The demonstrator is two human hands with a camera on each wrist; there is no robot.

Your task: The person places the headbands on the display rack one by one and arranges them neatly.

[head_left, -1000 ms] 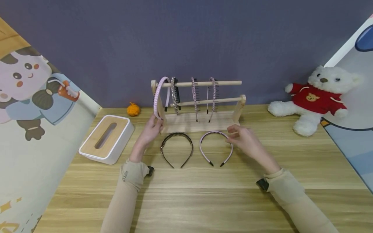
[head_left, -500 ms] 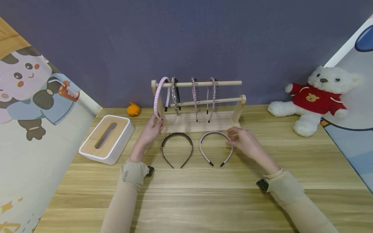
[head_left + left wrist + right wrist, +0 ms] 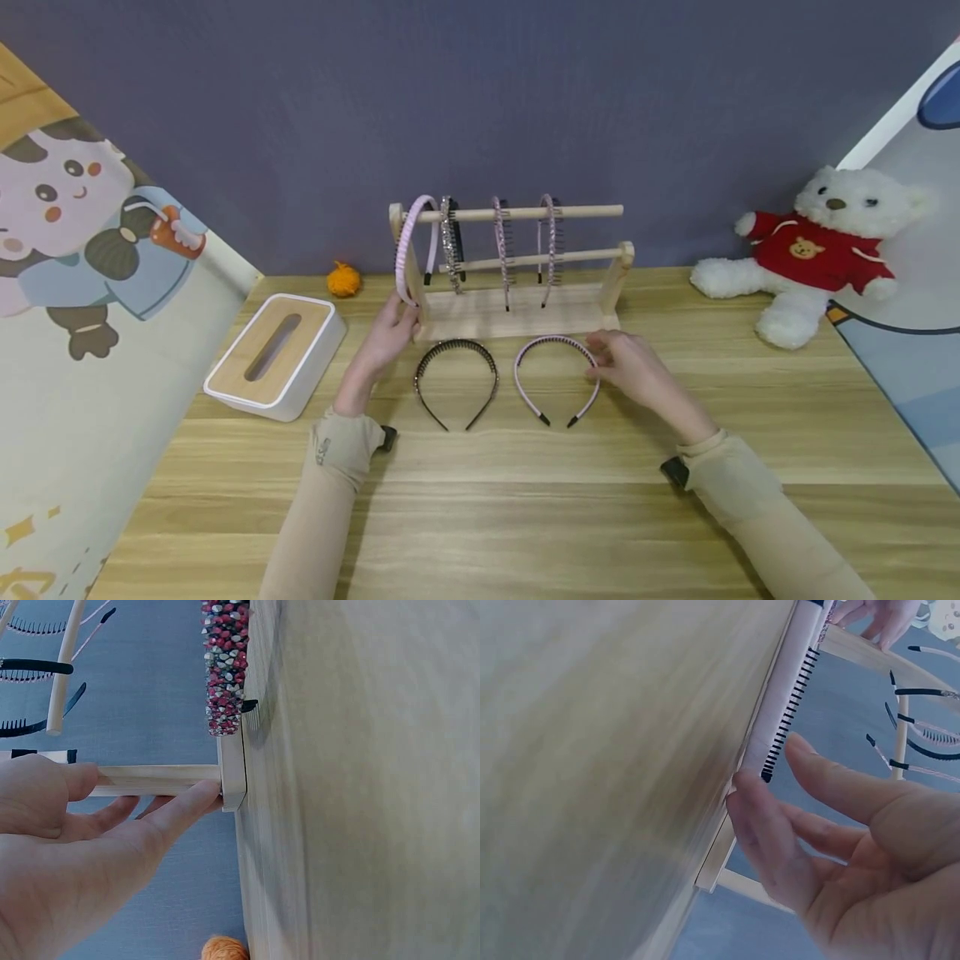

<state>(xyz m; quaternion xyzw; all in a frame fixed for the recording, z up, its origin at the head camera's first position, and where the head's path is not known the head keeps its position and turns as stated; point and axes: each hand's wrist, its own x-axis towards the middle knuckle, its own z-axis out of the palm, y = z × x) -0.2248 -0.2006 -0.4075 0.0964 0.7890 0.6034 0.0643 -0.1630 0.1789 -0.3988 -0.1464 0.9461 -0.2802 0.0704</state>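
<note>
A wooden headband stand (image 3: 517, 321) with two rails stands at the back. My left hand (image 3: 392, 333) holds its left upright (image 3: 157, 778), thumb on one side and fingers on the other. My right hand (image 3: 637, 367) is at the right side of a pink headband (image 3: 517, 379) lying on the table. In the right wrist view its fingertips touch the end of that headband (image 3: 780, 690), while the thumb stays apart. A dark beaded headband (image 3: 495, 379) with comb teeth lies to the left. On the rails hang several headbands, including a wide pink one (image 3: 405, 250).
A white tissue box (image 3: 315, 358) with a wooden lid stands at the left. Behind it sits an orange yarn ball (image 3: 343, 281). At the right back sits a white teddy bear (image 3: 806, 250) in a red top. A dark wall (image 3: 525, 100) closes off the back.
My right hand has shifted slightly rightward along the pink headband. The rightmost hanging headband has swung a little. My left hand stays on the stand.
</note>
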